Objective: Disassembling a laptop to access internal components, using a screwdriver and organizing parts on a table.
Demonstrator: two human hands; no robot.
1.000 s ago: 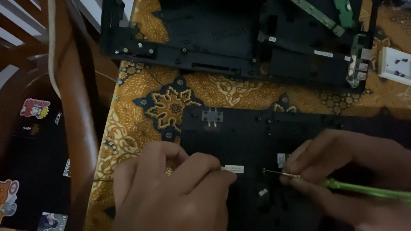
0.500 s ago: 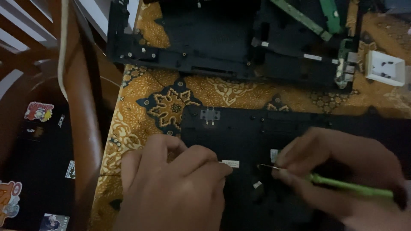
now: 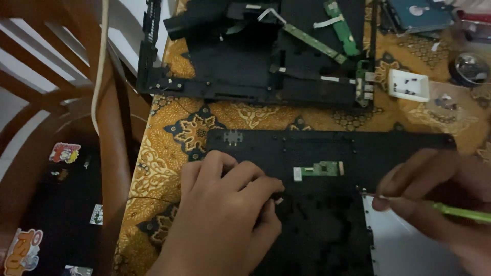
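Patterned orange-and-gold cloth (image 3: 169, 153) covers the counter in the head view, with a brown wooden chair (image 3: 110, 168) standing just off its near-left edge and a dark sticker-dotted case (image 3: 56, 204) resting on the chair's seat. Lying across the cloth close to the person is a flat black laptop panel (image 3: 317, 148), the landmark for everything else. On that panel, near its middle, sits a small green circuit strip (image 3: 319, 169) with a white end. The left hand (image 3: 225, 220) rests palm-down on the panel's left part, fingers curled together with the tips pressed to the black surface just left of and below the green strip; its grip is closed, though whether it pinches anything is hidden by the fingers. The right hand (image 3: 440, 199) lies over the panel's right part, its grip closed around a thin green-handled screwdriver (image 3: 455, 211), whose metal tip points left and touches the panel just right of and below the green strip. Below the tool's tip, a pale grey rectangular plate (image 3: 404, 245) shows in the panel's lower right. Beyond the panel's far edge lies a larger black laptop base (image 3: 245, 61), opened up, with green circuit boards (image 3: 342, 30) at its right side. To the right of that base, beyond the panel's far right corner, a small white tray (image 3: 408, 85) sits on the cloth, and farther right a round clear dish (image 3: 468, 66).
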